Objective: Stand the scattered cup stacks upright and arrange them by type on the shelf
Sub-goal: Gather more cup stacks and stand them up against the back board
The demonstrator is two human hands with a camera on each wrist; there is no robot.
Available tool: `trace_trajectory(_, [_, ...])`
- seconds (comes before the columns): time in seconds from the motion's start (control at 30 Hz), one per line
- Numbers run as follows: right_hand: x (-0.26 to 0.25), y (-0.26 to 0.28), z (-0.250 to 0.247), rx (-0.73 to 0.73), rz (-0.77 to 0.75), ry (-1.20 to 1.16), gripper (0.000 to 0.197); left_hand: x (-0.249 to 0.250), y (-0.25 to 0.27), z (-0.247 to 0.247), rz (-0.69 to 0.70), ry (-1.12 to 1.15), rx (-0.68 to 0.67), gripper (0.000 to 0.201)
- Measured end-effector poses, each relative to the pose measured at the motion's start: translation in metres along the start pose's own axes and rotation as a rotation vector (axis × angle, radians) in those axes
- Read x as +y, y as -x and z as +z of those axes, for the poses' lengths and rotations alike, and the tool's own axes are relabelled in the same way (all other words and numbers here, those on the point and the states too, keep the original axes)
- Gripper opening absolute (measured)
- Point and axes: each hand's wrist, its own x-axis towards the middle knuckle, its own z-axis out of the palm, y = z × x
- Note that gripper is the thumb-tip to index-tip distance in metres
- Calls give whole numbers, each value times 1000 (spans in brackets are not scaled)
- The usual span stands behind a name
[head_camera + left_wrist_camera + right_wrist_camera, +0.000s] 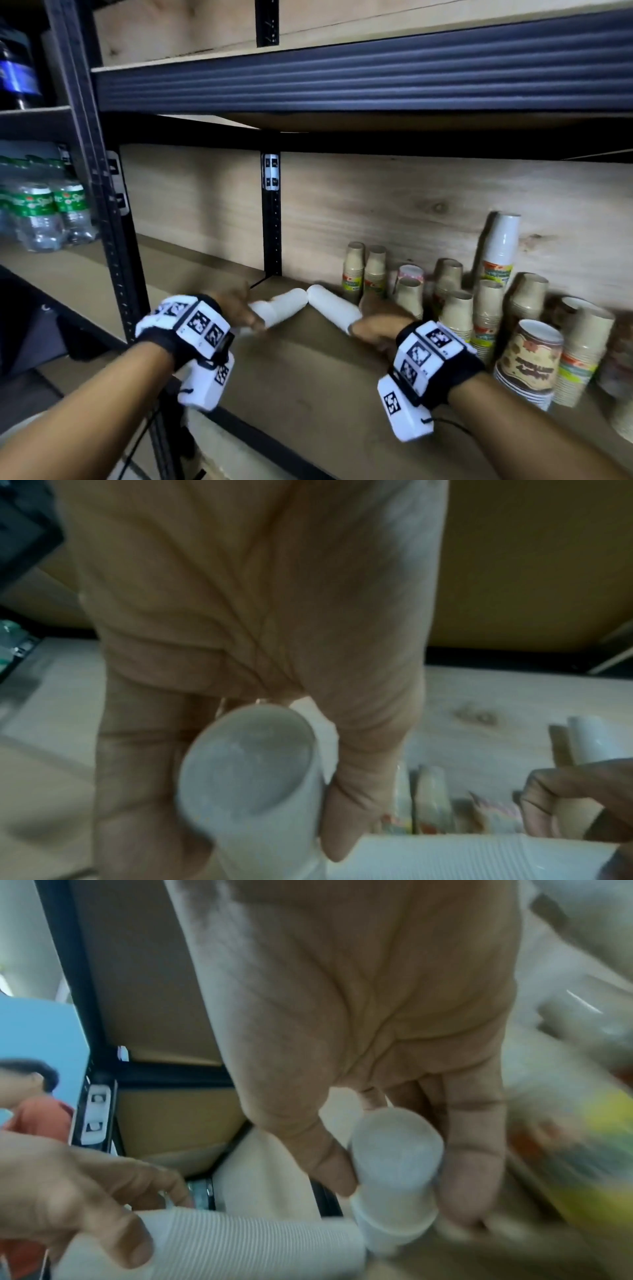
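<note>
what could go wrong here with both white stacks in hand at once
1. The left hand and right hand each hold a white cup stack lying tilted; nested cups could slide apart.
2. The right hand is close to the brown cup stacks; a swing while righting may topple them.

Wooden shelf (308,387) with upright cup stacks (455,308).

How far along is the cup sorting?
Done: brown stacks and a tall white stack already stand at the right of the shelf, though types look mixed there. In hand: the left hand grips one white stack and the right hand another, both still tilted. Left: stand these two, then group by type.
</note>
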Motion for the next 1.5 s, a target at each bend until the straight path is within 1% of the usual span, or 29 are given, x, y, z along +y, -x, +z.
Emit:
trace_trajectory(0.03, [-3,-1,-12,36,-1,-19,80,0,2,-16,26,31,25,74])
trace_trajectory(0.07, [-6,-3,-25,75,-18,-21,82,0,4,-31,50,57,47,64])
trace_trajectory(0.1, [-8,-5,-38,113,-42,-14,73,0,5,-45,73,82,72,58])
trace_trajectory(0.17, [-14,-6,-63,165,-69,-33,47,0,5,-66,137,122,123,47])
trace_trajectory(0.23, [-21,-9,-83,227,-103,-116,36,3,3,-82,221,122,186,42])
trace_trajectory(0.27, [-24,-12,-87,270,-121,-150,33,5,2,-86,259,101,211,42])
trace_trajectory(0.33, [-28,-21,-90,338,-179,-182,41,12,1,-90,313,80,246,44])
trace_trajectory(0.37, [-29,-22,-89,356,-194,-187,43,15,-2,-88,331,86,254,44])
trace_trajectory(0.47, [-33,-25,-83,389,-214,-218,44,28,-14,-82,386,130,299,42])
trace_trajectory(0.57, [-32,-35,-75,400,-239,-266,48,38,-23,-75,371,217,361,38])
trace_trajectory(0.63, [-30,-44,-69,393,-259,-317,53,43,-29,-66,384,298,429,45])
trace_trajectory(0.73, [-26,-59,-59,394,-276,-379,60,49,-36,-56,452,467,492,64])
trace_trajectory(0.77, [-25,-62,-57,381,-285,-400,62,50,-39,-55,458,515,497,66])
trace_trajectory(0.83, [-23,-71,-54,335,-304,-429,65,54,-46,-55,452,614,483,61])
trace_trajectory(0.87, [-22,-76,-53,313,-317,-436,63,56,-50,-56,445,643,471,57])
trace_trajectory(0.93, [-18,-86,-49,290,-325,-420,53,62,-56,-56,445,679,405,57])
trace_trajectory(1.0, [-18,-94,-46,321,-304,-425,47,67,-63,-53,448,642,359,60])
trace_trajectory(1.07, [-19,-102,-41,398,-277,-433,56,71,-70,-51,461,610,390,55])
trace_trajectory(1.13, [-22,-104,-40,490,-261,-405,64,73,-78,-50,449,687,393,46])
trace_trajectory(1.2, [-23,-105,-42,495,-255,-349,62,73,-86,-49,425,791,378,41])
trace_trajectory(1.23, [-23,-105,-41,465,-253,-323,59,74,-88,-48,417,838,356,44])
trace_trajectory(1.3, [-25,-112,-36,386,-268,-286,55,76,-94,-44,404,901,298,56])
trace_trajectory(1.33, [-24,-118,-31,359,-287,-273,55,78,-98,-40,401,892,286,61])
trace_trajectory(1.4, [-22,-124,-25,325,-308,-300,53,80,-105,-32,398,849,317,66])
trace_trajectory(1.43, [-24,-123,-25,315,-298,-321,48,79,-110,-29,395,836,346,66])
trace_trajectory(1.5, [-23,-121,-25,309,-272,-356,38,77,-116,-27,384,828,355,66])
